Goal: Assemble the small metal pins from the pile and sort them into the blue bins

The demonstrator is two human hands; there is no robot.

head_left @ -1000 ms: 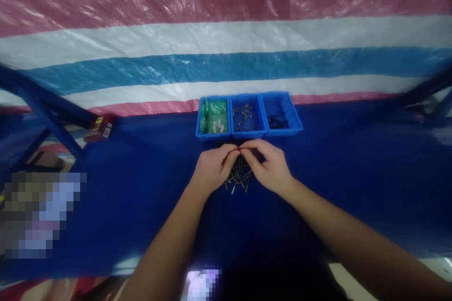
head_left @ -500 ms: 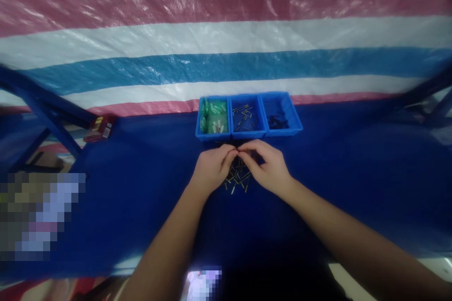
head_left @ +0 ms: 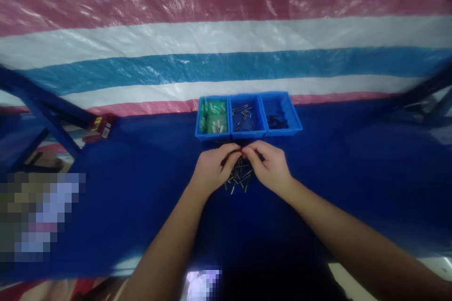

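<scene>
My left hand (head_left: 216, 164) and my right hand (head_left: 267, 163) meet fingertip to fingertip over the blue table. Both are closed in a pinch; whatever lies between the fingers is too small and hidden to make out. Under and just in front of them lies a loose pile of thin brass-coloured metal pins (head_left: 237, 179), partly covered by the hands. Beyond the hands stand three blue bins side by side. The left bin (head_left: 213, 137) holds green plastic bags and small whitish pieces, the middle bin (head_left: 248, 135) similar thin pins, and the right bin (head_left: 294, 117) small dark parts.
A red box (head_left: 100, 128) sits at the table's left end by a blue metal frame (head_left: 52, 124). Behind the bins hangs a striped plastic sheet (head_left: 226, 68). The blue tabletop (head_left: 353, 160) stretches to both sides. Blurred patches cover the left edge and bottom.
The fingertips of both hands have shifted slightly to the right, and the right fingers have curled a little. The pile and bins look the same.
</scene>
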